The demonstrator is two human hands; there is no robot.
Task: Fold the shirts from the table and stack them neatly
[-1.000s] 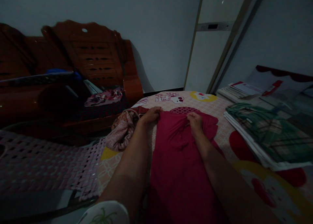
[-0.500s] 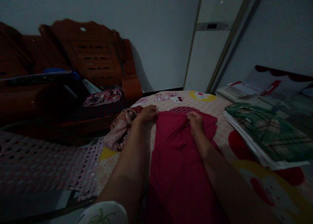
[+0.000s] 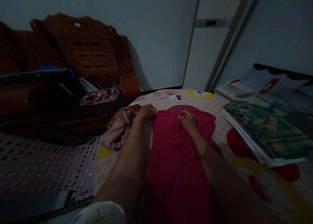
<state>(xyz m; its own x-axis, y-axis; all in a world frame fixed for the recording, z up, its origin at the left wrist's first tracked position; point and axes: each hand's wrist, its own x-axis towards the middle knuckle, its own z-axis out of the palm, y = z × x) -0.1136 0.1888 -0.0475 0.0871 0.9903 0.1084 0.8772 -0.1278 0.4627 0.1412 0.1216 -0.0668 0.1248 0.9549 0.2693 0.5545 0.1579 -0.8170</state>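
A dark pink garment [image 3: 176,158] lies lengthwise over the round patterned table [image 3: 160,103], with creases near its far end. My left hand [image 3: 146,112] pinches the garment's far left corner, fingers closed. My right hand [image 3: 187,120] rests on the far part of the garment, thumb and forefinger nearly together at the creased cloth; how much fabric they grip is small to see. Beside my left forearm sits a crumpled patterned cloth [image 3: 117,131].
Folded green plaid clothing [image 3: 266,129] lies on the right, with papers [image 3: 241,88] behind it. A wooden bench [image 3: 90,57] holding a floral cloth [image 3: 101,95] stands at the back left. A woven pink seat [image 3: 49,165] is at the lower left.
My right hand has shifted left and slightly up, from the garment's far right part toward its middle. My left hand stays at the corner. The view has moved a little.
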